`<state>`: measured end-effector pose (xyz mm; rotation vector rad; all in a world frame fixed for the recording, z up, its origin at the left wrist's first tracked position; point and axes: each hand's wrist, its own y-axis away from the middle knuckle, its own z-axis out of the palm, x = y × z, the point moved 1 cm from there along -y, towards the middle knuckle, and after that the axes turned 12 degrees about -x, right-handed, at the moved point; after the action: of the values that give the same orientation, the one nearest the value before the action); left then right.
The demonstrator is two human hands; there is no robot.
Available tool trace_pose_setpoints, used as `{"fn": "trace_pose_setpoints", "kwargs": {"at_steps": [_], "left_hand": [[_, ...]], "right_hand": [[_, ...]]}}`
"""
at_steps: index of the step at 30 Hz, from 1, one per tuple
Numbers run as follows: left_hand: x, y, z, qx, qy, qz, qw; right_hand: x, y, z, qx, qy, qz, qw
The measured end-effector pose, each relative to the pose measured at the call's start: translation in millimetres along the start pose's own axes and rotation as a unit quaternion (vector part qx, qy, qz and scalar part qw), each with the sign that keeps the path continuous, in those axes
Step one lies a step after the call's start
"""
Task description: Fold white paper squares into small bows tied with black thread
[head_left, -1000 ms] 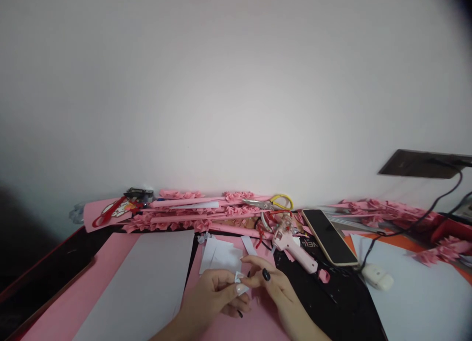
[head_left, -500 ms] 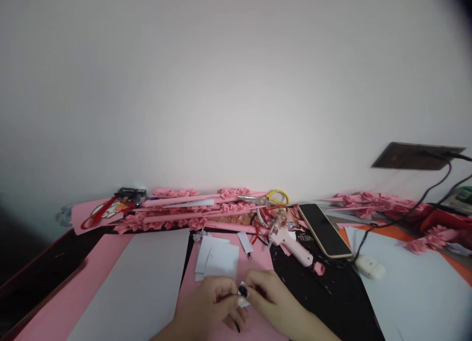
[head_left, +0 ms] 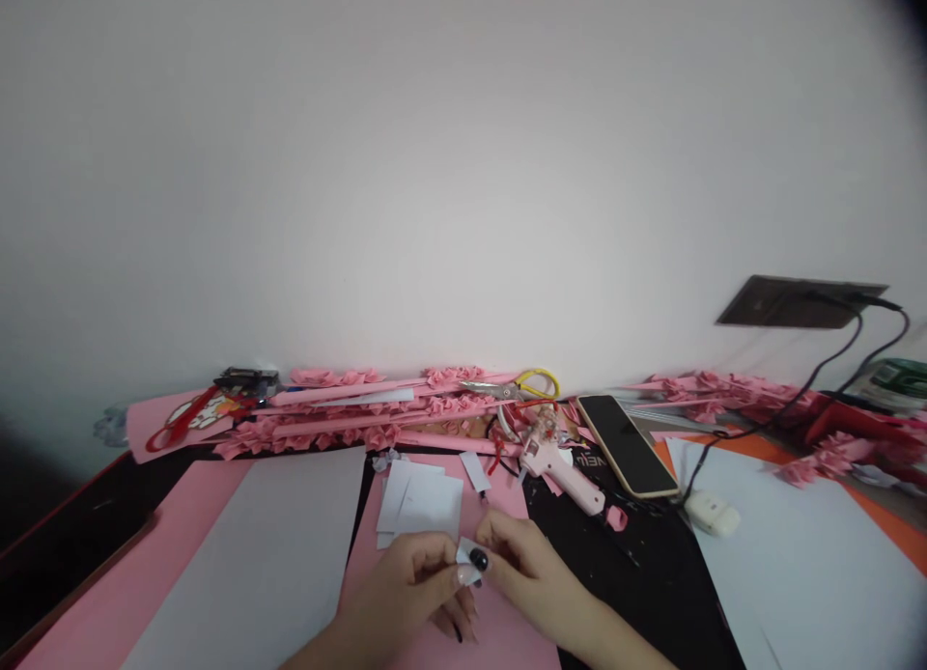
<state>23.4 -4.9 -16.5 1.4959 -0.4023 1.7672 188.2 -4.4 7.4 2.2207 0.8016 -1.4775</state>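
Observation:
A small piece of white paper (head_left: 464,548) is pinched between my two hands, above a pink sheet (head_left: 499,641). My left hand (head_left: 412,583) grips its left side between thumb and bent fingers. From the other side my right hand (head_left: 532,569) pinches it, the thumb pressed to it. The glossy black spot at that thumb's tip looks like a dark nail. Fingers cover much of the paper, so its folds cannot be made out. Just beyond my left hand lie several white paper squares (head_left: 438,504), overlapping. A narrow white strip (head_left: 475,472) rests to their right.
A pink glue gun (head_left: 569,477), a phone (head_left: 629,446) and yellow-handled scissors (head_left: 537,382) lie behind my hands. Pink paper flower stems (head_left: 333,424) run along the wall. Large white sheets (head_left: 253,554) flank both sides. Black cables (head_left: 818,380) hang from a wall socket (head_left: 768,303).
The view has shifted slightly, so the table things sit a little further left. Both hands keep hold of the paper, and more of its upper left corner shows now.

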Motion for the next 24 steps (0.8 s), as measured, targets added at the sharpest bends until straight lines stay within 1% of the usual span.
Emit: {"fn": "trace_pose_setpoints", "kwargs": {"at_steps": [4, 9, 13, 15, 17, 19, 22, 24], "left_hand": [[3, 1, 3, 0.005, -0.020, -0.004, 1.000], [3, 1, 4, 0.003, -0.031, -0.005, 1.000], [0, 1, 2, 0.016, -0.036, -0.010, 0.999], [0, 1, 1, 0.028, -0.033, -0.011, 0.999], [2, 1, 0, 0.039, -0.033, -0.006, 0.999], [6, 1, -1, 0.052, -0.039, 0.001, 0.998], [12, 2, 0, 0.078, -0.048, 0.008, 0.996], [14, 3, 1, 0.080, -0.056, 0.007, 0.995]], "right_hand": [[-3, -1, 1, 0.002, 0.038, 0.011, 0.999], [-5, -1, 2, 0.003, 0.052, -0.011, 0.999], [-5, 0, 4, -0.005, 0.071, -0.017, 0.997], [-4, 0, 4, 0.020, 0.066, -0.018, 0.997], [-4, 0, 2, 0.072, 0.046, -0.024, 0.996], [-4, 0, 0, 0.113, 0.017, -0.047, 0.992], [-6, -2, -1, 0.120, -0.017, -0.084, 0.989], [-7, -2, 0, 0.113, -0.033, -0.082, 0.990]]}}
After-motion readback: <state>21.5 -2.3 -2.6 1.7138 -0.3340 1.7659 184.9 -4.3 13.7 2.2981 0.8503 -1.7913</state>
